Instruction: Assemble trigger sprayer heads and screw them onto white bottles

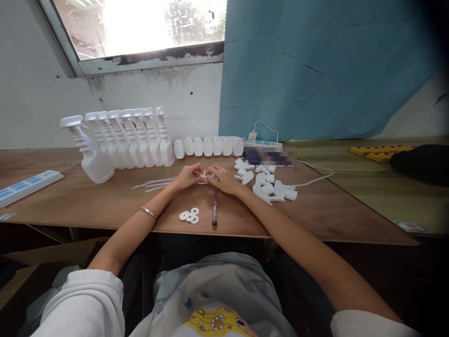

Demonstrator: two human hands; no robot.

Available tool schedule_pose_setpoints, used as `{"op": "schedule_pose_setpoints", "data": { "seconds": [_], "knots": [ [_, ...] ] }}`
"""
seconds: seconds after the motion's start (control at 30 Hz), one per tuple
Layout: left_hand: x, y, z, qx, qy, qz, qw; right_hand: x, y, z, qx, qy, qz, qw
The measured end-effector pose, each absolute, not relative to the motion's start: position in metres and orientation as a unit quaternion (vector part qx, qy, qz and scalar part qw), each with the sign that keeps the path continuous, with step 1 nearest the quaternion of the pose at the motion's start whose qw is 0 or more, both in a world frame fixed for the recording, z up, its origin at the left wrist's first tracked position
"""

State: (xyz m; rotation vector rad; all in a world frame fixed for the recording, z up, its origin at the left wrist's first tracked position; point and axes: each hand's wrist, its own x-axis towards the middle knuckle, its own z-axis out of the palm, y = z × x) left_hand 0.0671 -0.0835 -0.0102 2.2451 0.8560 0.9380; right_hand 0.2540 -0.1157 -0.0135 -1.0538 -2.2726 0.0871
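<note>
Bottles first: eight spray bottles (pixel 135 142) standing, seven caps (pixel 208 146) in a row, one screwdriver (pixel 214 213). Both forearms reach forward, and left hand (pixel 187 177) and right hand (pixel 223 180) meet, fingertips pinched around a small white part (pixel 204 174) mid-table.

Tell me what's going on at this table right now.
A seated person has both hands together at the middle of the wooden table, the left hand and right hand pinching a small white part between them. A row of white spray bottles stands upright behind, with a pile of trigger heads to the right and thin white tubes to the left. White discs and a screwdriver lie untouched near the front edge.
</note>
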Motion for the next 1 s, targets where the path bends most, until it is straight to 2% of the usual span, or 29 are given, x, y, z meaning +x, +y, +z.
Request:
{"op": "schedule_pose_setpoints", "data": {
  "seconds": [0.4,0.7,1.0],
  "knots": [
    [0.0656,-0.0789,-0.0108,0.852,0.326,0.337,0.233,0.2542,-0.1131,-0.0154,-0.378,-0.874,0.044,0.301],
    [0.0639,-0.0813,-0.0082,0.881,0.335,0.301,0.142,0.2528,-0.1090,-0.0167,-0.370,-0.870,0.063,0.320],
    [0.0644,-0.0852,-0.0035,0.908,0.347,0.228,0.057,0.2518,-0.1129,-0.0163,-0.381,-0.878,0.027,0.287]
  ]
}}
